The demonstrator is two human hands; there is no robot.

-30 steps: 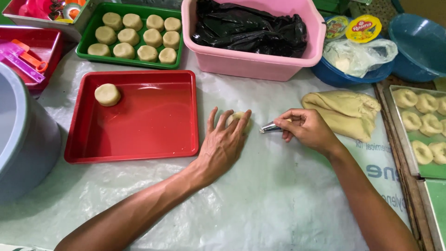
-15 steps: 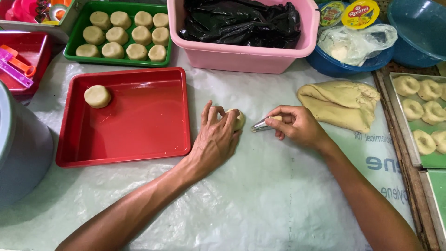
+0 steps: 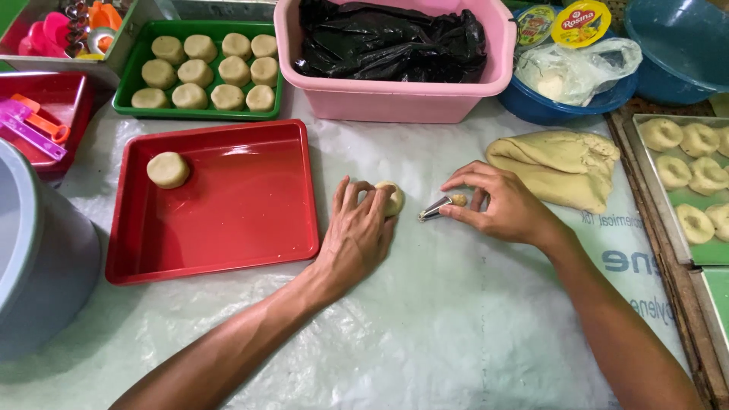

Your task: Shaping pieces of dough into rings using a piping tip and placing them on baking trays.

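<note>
Two bare hands work at the middle of the bench (image 3: 456, 319), which I see covered in clear plastic sheeting. My left hand (image 3: 357, 235) lies flat with fingers spread, its fingertips pressing on a small round ball of pale dough (image 3: 393, 197) that sits on the sheet just right of the shallow red rectangular plastic tray (image 3: 228, 228). My right hand (image 3: 501, 205) pinches a small shiny metal tool (image 3: 434, 209) between thumb and forefinger, its tip pointing toward the ball, close but apart from it. One flattened pale dough disc (image 3: 168, 168) rests in the tray's upper left corner. Behind it stands a green plastic tray (image 3: 129, 76) of similar discs, then a pink plastic tub (image 3: 395, 102). A large folded slab of yellowish dough (image 3: 558, 167) lies just beyond my right hand.
</note>
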